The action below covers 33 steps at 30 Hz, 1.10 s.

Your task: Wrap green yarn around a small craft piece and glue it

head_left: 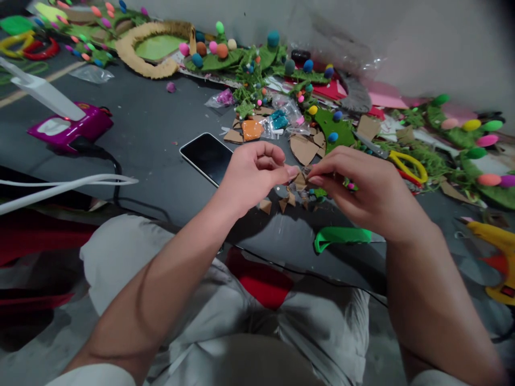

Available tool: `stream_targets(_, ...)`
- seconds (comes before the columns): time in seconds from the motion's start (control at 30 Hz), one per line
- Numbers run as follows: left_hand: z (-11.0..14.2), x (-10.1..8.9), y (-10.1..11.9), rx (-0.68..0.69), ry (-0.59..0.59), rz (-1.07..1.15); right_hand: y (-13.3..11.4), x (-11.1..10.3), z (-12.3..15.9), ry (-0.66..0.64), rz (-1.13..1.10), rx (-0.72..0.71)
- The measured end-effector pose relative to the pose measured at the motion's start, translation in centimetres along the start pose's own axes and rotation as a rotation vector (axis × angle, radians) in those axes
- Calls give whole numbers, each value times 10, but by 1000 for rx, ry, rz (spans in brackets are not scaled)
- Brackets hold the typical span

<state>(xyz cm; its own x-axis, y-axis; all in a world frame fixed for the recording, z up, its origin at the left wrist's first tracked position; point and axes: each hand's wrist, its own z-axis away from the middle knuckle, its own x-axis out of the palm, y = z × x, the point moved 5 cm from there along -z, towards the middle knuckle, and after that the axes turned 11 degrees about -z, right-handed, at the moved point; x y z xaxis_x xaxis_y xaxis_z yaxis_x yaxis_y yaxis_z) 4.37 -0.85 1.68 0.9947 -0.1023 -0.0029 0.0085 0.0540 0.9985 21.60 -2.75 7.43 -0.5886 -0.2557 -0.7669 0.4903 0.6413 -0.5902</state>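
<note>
Over the grey table, my left hand (pixel 255 174) and my right hand (pixel 360 185) face each other with fingertips close together. Thumb and index finger of each are pinched; whatever lies between them is too small to make out. A brown cardboard scrap (pixel 300 181) shows in the gap between the fingertips, and I cannot tell whether it is held or lies on the table. Below the hands are several small cardboard bits (pixel 265 206). A larger cardboard piece (pixel 303 149) lies just beyond. Partly behind my left hand is a phone (pixel 207 155) with a dark screen.
Yellow-handled scissors (pixel 408 166) lie right of my right hand. A green plastic cutter-like tool (pixel 341 237) rests at the table's front edge. At far right is a yellow glue gun (pixel 497 246). Green felt pieces with coloured balls (pixel 225 56) line the wall. A purple plug adapter (pixel 72 128) sits left.
</note>
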Motion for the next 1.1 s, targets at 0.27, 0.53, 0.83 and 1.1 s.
stream_targets(0.27, -5, -3, -2, 97, 16, 27, 4, -4, 3, 92, 46, -103)
stream_targets(0.53, -6, -2, 0, 222, -103, 7, 16, -9, 7, 20, -168, 50)
stream_targets(0.83, -4, 7, -7, 154, -324, 135, 12, 1, 10, -100, -384, 92)
stream_targets(1.1, -3, 3, 4, 315, -206, -108, 9, 6, 7, 12, -288, 61)
